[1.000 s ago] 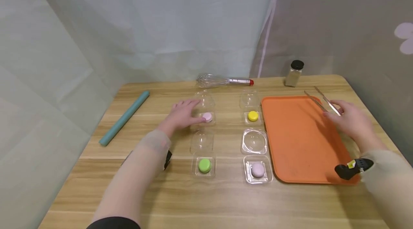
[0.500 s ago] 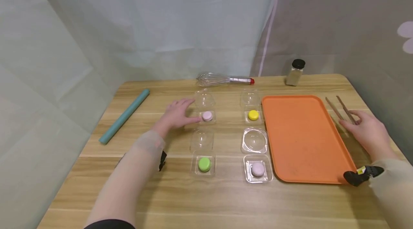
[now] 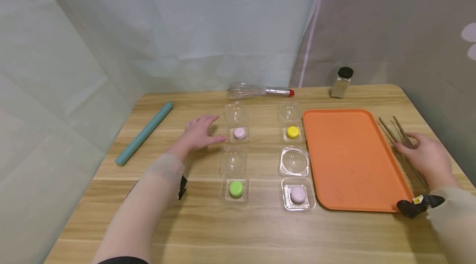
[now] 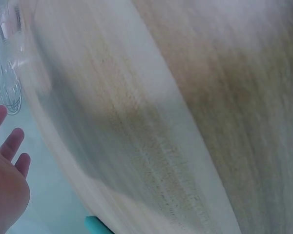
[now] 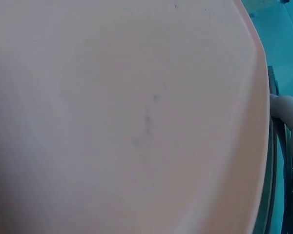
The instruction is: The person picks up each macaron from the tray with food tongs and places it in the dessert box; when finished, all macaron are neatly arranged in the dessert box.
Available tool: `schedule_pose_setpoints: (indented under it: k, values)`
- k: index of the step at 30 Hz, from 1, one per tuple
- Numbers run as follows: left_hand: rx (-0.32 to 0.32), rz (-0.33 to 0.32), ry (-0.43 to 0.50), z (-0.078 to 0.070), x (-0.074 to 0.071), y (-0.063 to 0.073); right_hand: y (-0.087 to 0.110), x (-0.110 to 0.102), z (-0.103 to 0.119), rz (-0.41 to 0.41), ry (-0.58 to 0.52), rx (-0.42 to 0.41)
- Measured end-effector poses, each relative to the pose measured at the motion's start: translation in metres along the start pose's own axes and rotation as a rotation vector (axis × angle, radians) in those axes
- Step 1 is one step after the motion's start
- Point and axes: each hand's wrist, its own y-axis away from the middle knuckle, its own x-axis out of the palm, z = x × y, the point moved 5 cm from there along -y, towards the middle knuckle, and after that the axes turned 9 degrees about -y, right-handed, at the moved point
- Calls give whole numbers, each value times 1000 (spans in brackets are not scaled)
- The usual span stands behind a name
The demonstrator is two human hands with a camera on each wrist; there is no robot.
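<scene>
My left hand [image 3: 199,134] hovers beside a clear plastic box with a pale pink macaron [image 3: 239,133], thumb and fingers spread, holding nothing. Metal tongs [image 3: 403,132] lie along the right side of the orange tray [image 3: 353,160], and my right hand [image 3: 427,157] grips them, with the two arms apart. Part of the tongs is hidden by that hand. A yellow macaron [image 3: 293,132], a green macaron [image 3: 236,189] and a lilac macaron [image 3: 298,194] each sit in an open clear box. The left wrist view catches only some fingers [image 4: 12,144].
A whisk [image 3: 260,91] lies along the back edge, with a black-capped jar [image 3: 341,83] at the back right. On the left is a teal rolling pin [image 3: 144,134]. Clear lids [image 3: 294,162] lie folded back behind the macarons. Cloth hangs around the wooden table [image 3: 208,231].
My left hand has drawn back leftward from the pink macaron's box. My right hand has carried the tongs from over the tray to the right, down beside its edge.
</scene>
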Motion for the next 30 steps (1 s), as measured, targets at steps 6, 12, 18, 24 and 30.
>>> schedule_pose_setpoints:
  k: [6, 12, 18, 24, 30]
  values:
    - [2, -10, -10, 2, 1, 0, -1, 5, -3, 14, -43, 3]
    - [-7, -3, -10, 2, 1, -1, -3, 6, -6, 35, -31, 22]
    - [16, -16, -18, -5, -6, -7, -7, -2, 5, 29, 8, 21]
    - [41, -24, -40, -19, -16, -16, -18, -7, 37, 44, -32, -48]
    - [49, -44, -54, -31, -27, -23, -34, 6, 88, 129, -82, -156]
